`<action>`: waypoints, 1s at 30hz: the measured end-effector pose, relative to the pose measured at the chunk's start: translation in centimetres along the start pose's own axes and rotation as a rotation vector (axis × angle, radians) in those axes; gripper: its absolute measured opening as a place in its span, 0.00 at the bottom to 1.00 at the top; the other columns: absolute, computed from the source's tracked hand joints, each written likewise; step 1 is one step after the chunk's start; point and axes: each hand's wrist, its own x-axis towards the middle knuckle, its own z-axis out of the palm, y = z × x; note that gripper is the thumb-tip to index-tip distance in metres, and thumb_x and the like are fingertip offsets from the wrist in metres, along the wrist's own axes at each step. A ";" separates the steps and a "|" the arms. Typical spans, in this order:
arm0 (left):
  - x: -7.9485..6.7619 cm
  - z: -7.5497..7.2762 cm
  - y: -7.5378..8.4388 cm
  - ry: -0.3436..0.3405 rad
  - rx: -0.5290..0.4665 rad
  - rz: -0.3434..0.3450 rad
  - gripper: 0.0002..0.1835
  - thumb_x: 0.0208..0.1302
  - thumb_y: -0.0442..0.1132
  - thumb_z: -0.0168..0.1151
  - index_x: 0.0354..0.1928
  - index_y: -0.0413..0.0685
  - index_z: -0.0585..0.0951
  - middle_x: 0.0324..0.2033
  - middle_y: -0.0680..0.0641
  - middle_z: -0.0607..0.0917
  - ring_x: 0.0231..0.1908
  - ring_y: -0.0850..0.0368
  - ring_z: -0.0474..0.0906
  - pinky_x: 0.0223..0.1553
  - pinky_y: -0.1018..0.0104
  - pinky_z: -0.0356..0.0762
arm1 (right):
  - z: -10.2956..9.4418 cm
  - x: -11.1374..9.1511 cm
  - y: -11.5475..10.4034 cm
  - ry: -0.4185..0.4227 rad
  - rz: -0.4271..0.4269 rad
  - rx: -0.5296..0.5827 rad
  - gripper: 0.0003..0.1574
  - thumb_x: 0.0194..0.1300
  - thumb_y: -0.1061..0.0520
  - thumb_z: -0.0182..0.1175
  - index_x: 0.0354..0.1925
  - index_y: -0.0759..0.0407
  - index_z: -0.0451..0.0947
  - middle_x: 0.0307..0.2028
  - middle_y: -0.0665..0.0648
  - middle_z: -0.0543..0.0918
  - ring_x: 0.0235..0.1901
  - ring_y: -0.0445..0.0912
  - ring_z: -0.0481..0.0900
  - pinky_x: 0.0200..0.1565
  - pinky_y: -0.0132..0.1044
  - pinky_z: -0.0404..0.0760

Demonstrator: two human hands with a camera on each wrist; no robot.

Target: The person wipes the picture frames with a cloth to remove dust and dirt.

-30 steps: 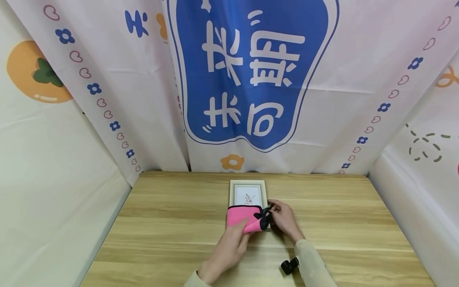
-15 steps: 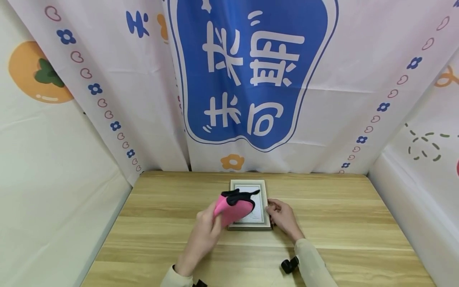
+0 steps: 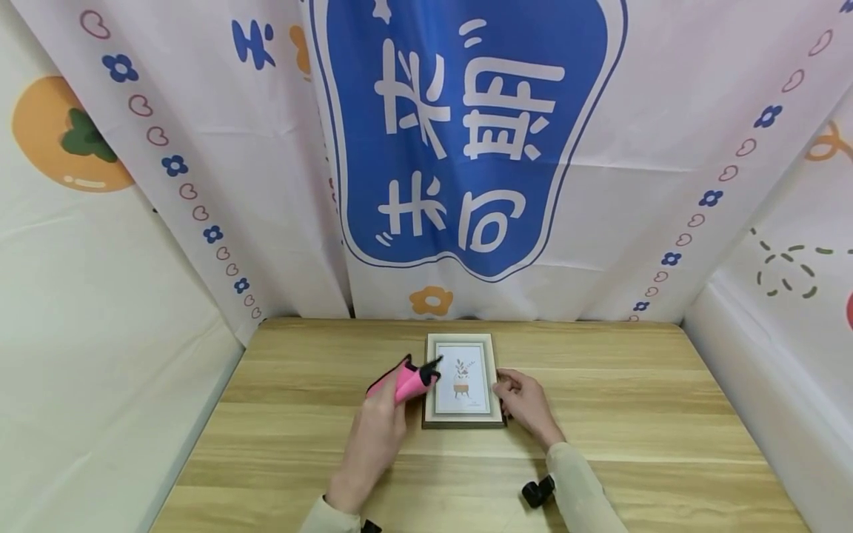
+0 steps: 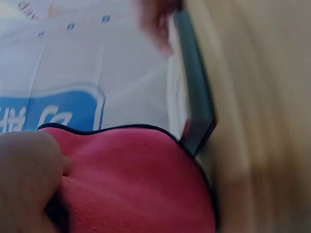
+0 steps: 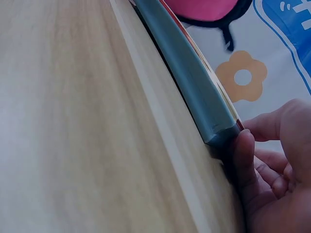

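The left hand (image 3: 372, 438) grips a pink cloth (image 3: 409, 383), its fingers clamped on the bunched fabric, while the right hand (image 3: 526, 406) pinches the right-hand edge of a picture frame (image 3: 463, 420) between thumb and finger; the two hands are apart, one on each side of the frame. The cloth has black edging and is held up at the frame's left side, where its black tip overlaps the frame's left border in the head view; whether the two touch cannot be told. In the left wrist view the cloth spreads below and beside the fingers, its outline crossing one corner of the frame. The frame lies face up on the wood-grain worktop (image 3: 300, 414), near the far edge, with a pale border and dark sides. Inside it is a white print (image 3: 461, 381) of a leafy sprig above an orange pot shape on legs. Both arms wear pale sleeves (image 3: 583, 492), and a small black device (image 3: 538, 491) sits at the right wrist, with part of another at the left. Behind the worktop hangs a white backdrop (image 3: 640, 89) bearing a large blue panel (image 3: 360, 148) with white characters, an orange flower (image 3: 432, 301) beneath it, and columns of heart shapes and blue flowers. An orange fruit (image 3: 49, 141) is printed at the left, dashed green lines (image 3: 786, 259) at the right.
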 end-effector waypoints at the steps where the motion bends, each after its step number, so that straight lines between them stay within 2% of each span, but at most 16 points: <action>1: -0.4 0.4 0.2 -0.035 0.005 -0.004 0.33 0.67 0.22 0.66 0.74 0.35 0.72 0.46 0.33 0.90 0.37 0.44 0.91 0.36 0.58 0.90 | 0.0 0.0 0.0 0.001 0.001 0.002 0.29 0.74 0.58 0.65 0.69 0.65 0.78 0.33 0.55 0.85 0.23 0.44 0.79 0.26 0.34 0.80; 3: -1.2 1.1 0.8 -0.107 0.015 -0.012 0.31 0.68 0.23 0.65 0.72 0.34 0.73 0.45 0.34 0.90 0.34 0.46 0.90 0.34 0.63 0.89 | 0.0 -0.1 0.0 0.003 0.003 0.007 0.29 0.74 0.58 0.65 0.69 0.66 0.77 0.32 0.55 0.85 0.23 0.44 0.79 0.26 0.34 0.80; 5: -2.0 1.8 1.3 -0.176 0.025 -0.013 0.29 0.68 0.24 0.66 0.71 0.34 0.73 0.47 0.36 0.90 0.36 0.46 0.90 0.38 0.63 0.90 | 0.0 -0.1 0.0 0.003 0.006 0.014 0.29 0.74 0.58 0.65 0.69 0.65 0.77 0.32 0.55 0.85 0.23 0.44 0.79 0.26 0.34 0.80; 8: -3.0 2.8 1.7 -0.269 0.048 -0.024 0.30 0.69 0.27 0.65 0.72 0.36 0.73 0.57 0.33 0.87 0.50 0.41 0.90 0.51 0.56 0.89 | 0.1 -0.1 0.0 0.001 0.012 0.017 0.29 0.73 0.58 0.65 0.69 0.65 0.77 0.32 0.55 0.85 0.24 0.44 0.79 0.26 0.34 0.80; 13: -3.7 3.6 2.0 -0.393 0.100 -0.037 0.31 0.72 0.33 0.67 0.75 0.39 0.72 0.70 0.32 0.78 0.70 0.38 0.77 0.67 0.46 0.78 | 0.2 -0.1 0.0 -0.001 0.009 0.020 0.29 0.74 0.58 0.65 0.69 0.65 0.77 0.33 0.55 0.86 0.24 0.44 0.79 0.26 0.34 0.80; 16: -3.7 3.8 2.3 -0.422 0.134 -0.015 0.31 0.72 0.35 0.67 0.75 0.38 0.73 0.71 0.34 0.77 0.72 0.39 0.75 0.70 0.46 0.75 | 0.1 -0.1 -0.1 0.002 0.008 0.031 0.29 0.73 0.59 0.65 0.69 0.66 0.77 0.34 0.56 0.86 0.24 0.44 0.79 0.26 0.34 0.81; 22: -3.7 4.4 2.6 -0.432 0.189 0.032 0.30 0.72 0.34 0.67 0.74 0.38 0.74 0.71 0.36 0.79 0.72 0.40 0.75 0.70 0.47 0.75 | 0.1 0.0 0.0 0.000 0.009 0.029 0.30 0.73 0.59 0.66 0.69 0.65 0.77 0.34 0.56 0.86 0.24 0.44 0.79 0.27 0.34 0.81; 30: -3.5 4.7 3.2 -0.428 0.191 0.055 0.30 0.71 0.34 0.68 0.73 0.37 0.75 0.70 0.36 0.79 0.71 0.40 0.76 0.68 0.47 0.77 | 0.1 -0.1 -0.1 -0.002 -0.003 0.038 0.30 0.73 0.59 0.66 0.70 0.65 0.77 0.33 0.57 0.85 0.23 0.44 0.78 0.26 0.34 0.80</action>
